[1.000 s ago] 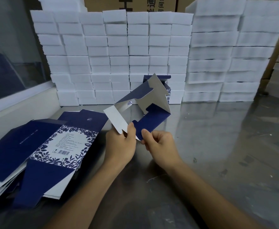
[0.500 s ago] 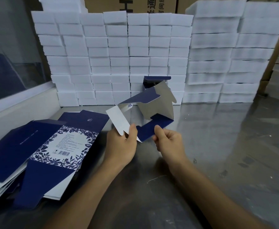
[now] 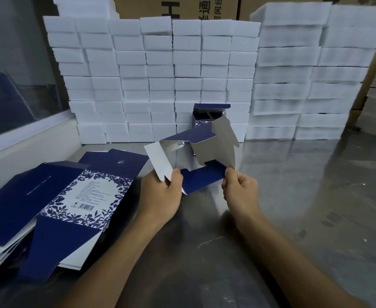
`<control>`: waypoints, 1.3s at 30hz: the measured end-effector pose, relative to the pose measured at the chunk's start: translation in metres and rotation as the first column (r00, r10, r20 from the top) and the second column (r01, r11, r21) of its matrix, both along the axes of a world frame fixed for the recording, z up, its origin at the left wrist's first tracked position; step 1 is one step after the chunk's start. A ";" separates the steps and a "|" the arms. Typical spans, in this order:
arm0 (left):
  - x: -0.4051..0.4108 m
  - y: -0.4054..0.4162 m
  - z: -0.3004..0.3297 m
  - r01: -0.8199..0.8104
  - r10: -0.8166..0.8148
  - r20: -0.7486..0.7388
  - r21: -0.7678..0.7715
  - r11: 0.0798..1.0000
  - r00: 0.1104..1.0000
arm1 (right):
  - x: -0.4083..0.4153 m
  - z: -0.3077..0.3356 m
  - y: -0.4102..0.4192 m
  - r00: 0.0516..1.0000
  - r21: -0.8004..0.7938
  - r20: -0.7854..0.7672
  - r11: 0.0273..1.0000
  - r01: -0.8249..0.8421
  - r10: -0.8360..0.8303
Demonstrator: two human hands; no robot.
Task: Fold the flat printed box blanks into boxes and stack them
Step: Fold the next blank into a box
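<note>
Box blank (image 3: 201, 156) was up in the air over the metal table (image 3: 293, 196), half opened, flaps splayed. Left hand (image 3: 162, 196) pinched the white flap at its near left corner, thumb on top. Right hand (image 3: 240, 188) pinched the near right corner where the blue flap meets the grey inside panel. Blank sat just above and beyond both hands, between them. Pile of flat blanks (image 3: 55, 203) lay left of the left hand. One folded box (image 3: 207, 114) stood against the white foam blocks (image 3: 160, 74) behind.
</note>
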State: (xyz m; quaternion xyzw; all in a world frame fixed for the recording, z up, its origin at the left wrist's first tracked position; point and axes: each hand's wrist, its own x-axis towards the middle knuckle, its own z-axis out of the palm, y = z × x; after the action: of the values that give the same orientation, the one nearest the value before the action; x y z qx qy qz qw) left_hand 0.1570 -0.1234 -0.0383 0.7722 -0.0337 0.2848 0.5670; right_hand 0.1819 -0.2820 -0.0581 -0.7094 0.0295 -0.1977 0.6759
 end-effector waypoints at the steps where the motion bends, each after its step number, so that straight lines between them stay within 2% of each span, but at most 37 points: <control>1: -0.001 0.001 0.000 0.002 -0.002 0.001 0.000 1.000 1.000 | 0.000 0.000 0.000 1.000 0.001 -0.008 1.000 0.002 -0.002; 7: 0.001 0.002 -0.001 -0.020 0.019 0.026 0.014 1.000 0.999 | -0.001 -0.001 -0.004 0.995 -0.045 0.036 0.995 0.092 -0.091; 11: 0.002 0.006 0.000 -0.037 0.036 0.040 0.031 0.999 0.999 | -0.006 0.007 -0.005 0.973 -0.059 0.182 0.986 0.158 -0.145; 14: 0.002 0.006 0.002 -0.116 0.114 0.046 0.035 0.993 0.992 | -0.011 0.012 -0.004 0.947 -0.123 0.320 0.990 0.067 -0.025; 16: 0.001 0.006 0.003 -0.086 0.086 0.029 0.031 0.996 0.996 | -0.013 0.013 0.000 0.930 -0.203 0.365 0.979 0.030 0.048; 20: -0.007 0.003 0.013 0.119 -0.118 -0.035 0.036 0.992 0.992 | -0.012 0.012 -0.001 0.921 -0.270 0.358 0.961 -0.057 0.155; 25: -0.005 0.002 0.018 0.018 -0.017 -0.033 0.018 1.000 0.999 | -0.013 0.011 0.002 0.915 -0.215 0.341 0.966 -0.145 0.213; 29: -0.003 0.005 0.018 0.002 -0.004 -0.037 -0.070 0.998 0.999 | -0.017 0.010 0.003 0.884 -0.255 0.359 0.943 -0.215 0.299; 31: -0.002 0.006 0.017 -0.007 0.006 -0.020 -0.085 0.996 1.000 | -0.016 0.013 0.005 0.897 -0.243 0.359 0.953 -0.178 0.259; 34: -0.003 0.004 0.017 -0.008 0.007 -0.003 -0.073 0.997 1.000 | -0.014 0.016 0.008 0.917 -0.158 0.386 0.987 -0.040 0.098; 39: -0.006 -0.001 0.017 -0.003 0.005 0.024 -0.058 0.998 1.000 | -0.012 0.016 0.003 0.885 -0.184 0.461 0.969 0.168 -0.066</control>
State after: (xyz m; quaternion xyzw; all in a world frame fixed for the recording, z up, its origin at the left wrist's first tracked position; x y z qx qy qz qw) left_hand 0.1507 -0.1244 -0.0212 0.7519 -0.0305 0.2960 0.5883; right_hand 0.1696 -0.2793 -0.0419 -0.7108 -0.1074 -0.3996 0.5688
